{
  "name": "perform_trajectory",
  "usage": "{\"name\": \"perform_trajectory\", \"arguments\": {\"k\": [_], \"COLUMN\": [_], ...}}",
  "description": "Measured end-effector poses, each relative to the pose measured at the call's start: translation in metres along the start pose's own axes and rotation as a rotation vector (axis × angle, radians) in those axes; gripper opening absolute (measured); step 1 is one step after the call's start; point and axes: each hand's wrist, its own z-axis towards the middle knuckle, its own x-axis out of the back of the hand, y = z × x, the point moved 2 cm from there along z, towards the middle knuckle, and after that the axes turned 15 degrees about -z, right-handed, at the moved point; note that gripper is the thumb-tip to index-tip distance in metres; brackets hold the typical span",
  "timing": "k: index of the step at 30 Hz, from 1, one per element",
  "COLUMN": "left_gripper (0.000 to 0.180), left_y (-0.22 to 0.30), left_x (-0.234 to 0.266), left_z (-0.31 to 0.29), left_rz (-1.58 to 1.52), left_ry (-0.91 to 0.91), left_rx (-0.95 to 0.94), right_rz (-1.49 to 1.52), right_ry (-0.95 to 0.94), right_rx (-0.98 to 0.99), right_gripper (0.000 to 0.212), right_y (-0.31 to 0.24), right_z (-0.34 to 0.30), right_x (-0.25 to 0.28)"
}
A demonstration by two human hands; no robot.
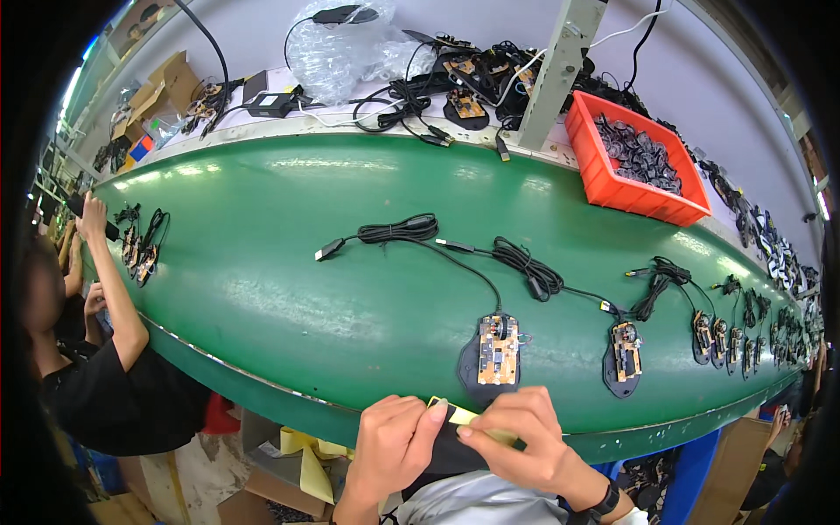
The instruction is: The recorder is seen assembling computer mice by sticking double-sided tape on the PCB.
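Note:
At the near edge of the green conveyor belt (262, 236), a yellow strip (461, 416) with a dark patch at its left end is stretched between my hands. My left hand (394, 442) pinches the dark end between thumb and bent fingers. My right hand (525, 442), with a black band on its wrist, grips the other end, and its fingers partly cover the strip. Just beyond them lies a mouse base with an orange circuit board (499, 352), its black cable (398, 229) bundled farther up the belt. A second mouse base (625, 354) sits to its right.
An orange-red bin (643, 166) of small dark parts stands at the far right. Cables, boards and a clear plastic bag (337, 57) crowd the back shelf, by a metal post (560, 74). More mouse assemblies line the belt's right. A co-worker (105, 376) reaches over the left end.

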Motion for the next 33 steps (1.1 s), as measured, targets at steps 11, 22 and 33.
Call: {"name": "perform_trajectory", "arguments": {"k": [11,22,33], "left_gripper": [0.029,0.045,0.05], "left_y": [-0.004,-0.009,-0.01], "left_x": [-0.006,-0.062,-0.065], "left_z": [-0.004,-0.008,-0.005], "left_rz": [0.197,0.536,0.541], "left_ry": [-0.119,-0.271,-0.241], "left_rx": [-0.052,-0.38,-0.375], "right_rz": [0.803,0.271,0.251], "right_ry": [0.08,-0.308,-0.2], "right_rx": [-0.844,-0.552,-0.544], "right_gripper": [0.015,0.015,0.028], "right_y": [0.045,0.072,0.073], "right_z": [-0.012,0.008,0.001], "right_x": [0.011,0.013,0.016]}}
